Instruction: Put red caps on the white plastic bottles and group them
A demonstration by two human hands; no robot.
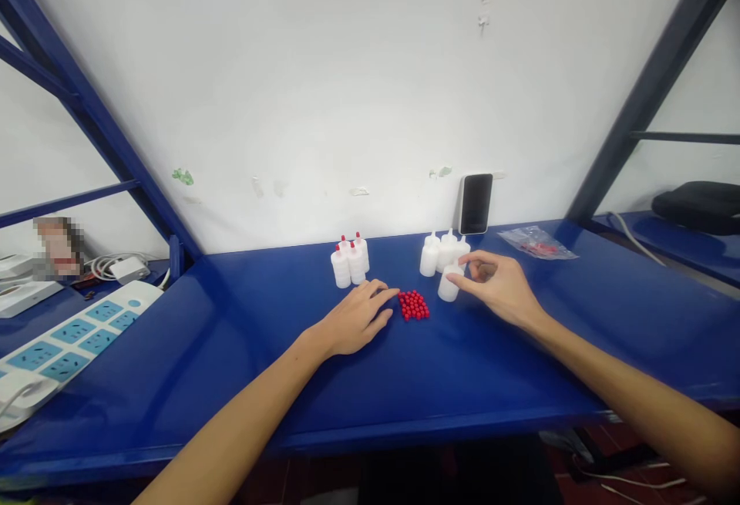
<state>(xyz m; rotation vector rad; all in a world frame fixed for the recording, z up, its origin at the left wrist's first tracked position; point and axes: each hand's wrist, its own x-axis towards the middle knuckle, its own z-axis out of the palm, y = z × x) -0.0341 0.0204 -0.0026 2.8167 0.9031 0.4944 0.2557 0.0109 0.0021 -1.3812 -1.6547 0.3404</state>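
My right hand [502, 287] has its thumb and fingers closed on a white squeeze bottle [449, 286] that leans slightly; its tip is hidden by the fingers. Left of it lies a patch of small red caps [414, 305]. My left hand [357, 317] rests beside these caps, fingers apart, the index fingertip at the patch's left edge. Behind the held bottle stands a group of white bottles [428, 260] with bare white nozzles. Another cluster of white bottles [341, 270], wearing red caps on their tips, stands behind my left hand.
A black-screened device [476, 204] leans against the wall [347, 89]. On the blue table [260, 351], a clear plastic bag [537, 243] with red pieces lies at the right. A power strip [81, 343] and white cables [104, 264] are at the left, near blue frame posts [116, 127].
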